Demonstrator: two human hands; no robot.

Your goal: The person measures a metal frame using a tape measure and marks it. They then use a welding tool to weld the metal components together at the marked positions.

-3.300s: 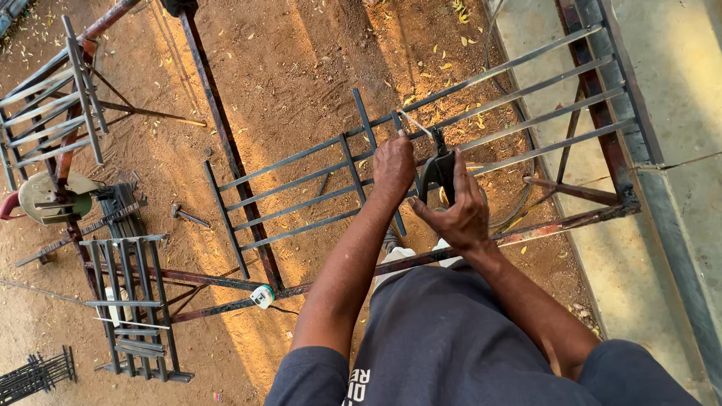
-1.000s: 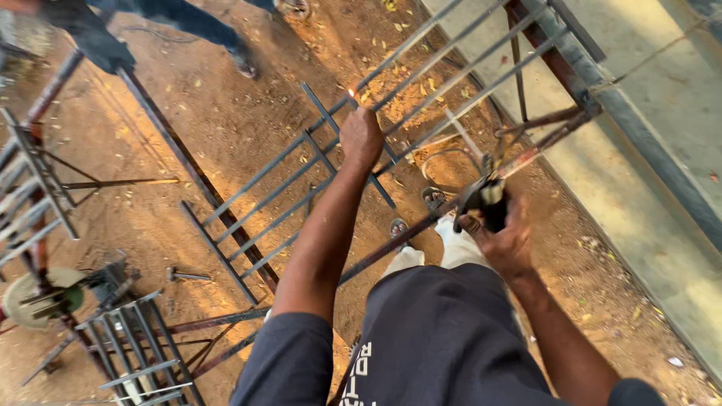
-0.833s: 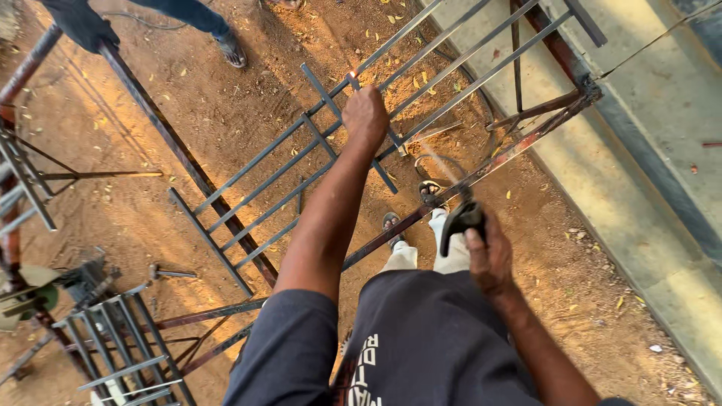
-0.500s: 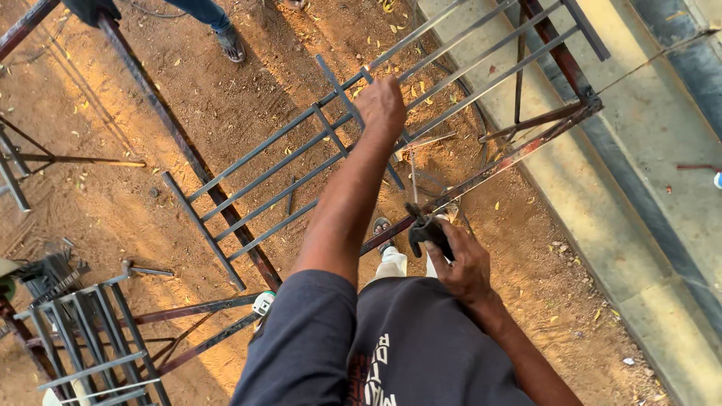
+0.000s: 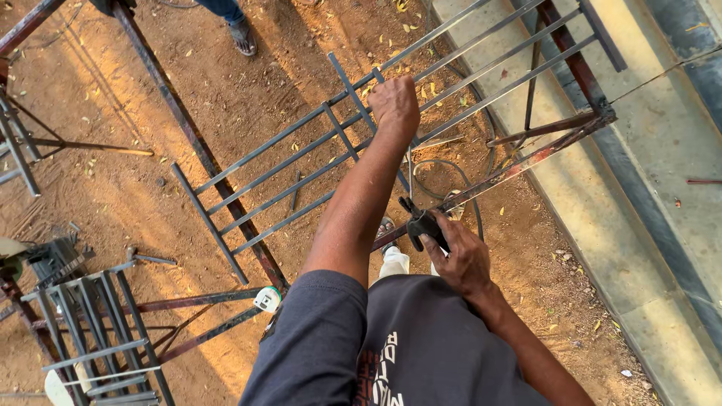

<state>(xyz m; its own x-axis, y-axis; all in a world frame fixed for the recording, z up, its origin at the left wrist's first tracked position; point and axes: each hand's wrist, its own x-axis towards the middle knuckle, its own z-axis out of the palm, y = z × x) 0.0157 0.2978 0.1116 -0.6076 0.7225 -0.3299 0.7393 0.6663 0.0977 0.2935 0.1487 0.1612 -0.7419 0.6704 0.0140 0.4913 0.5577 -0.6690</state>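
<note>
A grey metal grille [image 5: 301,162] of long parallel bars lies across rusty steel stands above the dirt ground. My left hand [image 5: 395,105] is stretched out and closed around one of its bars near the middle. My right hand [image 5: 460,256] is low, close to my body, gripping a black welding electrode holder [image 5: 423,224] whose thin rod points up toward the grille. A cable [image 5: 451,177] loops on the ground below the grille.
A rusty stand frame [image 5: 560,131] holds the grille's right end beside a concrete strip [image 5: 647,188]. Another person's sandalled foot [image 5: 242,36] stands at the top. More grey grilles [image 5: 90,331] lean at lower left. A long rusty beam [image 5: 199,146] crosses the dirt.
My right hand has drawn the electrode holder down from the grille toward my body. My left hand has kept its grip on the bar while the view shifted.
</note>
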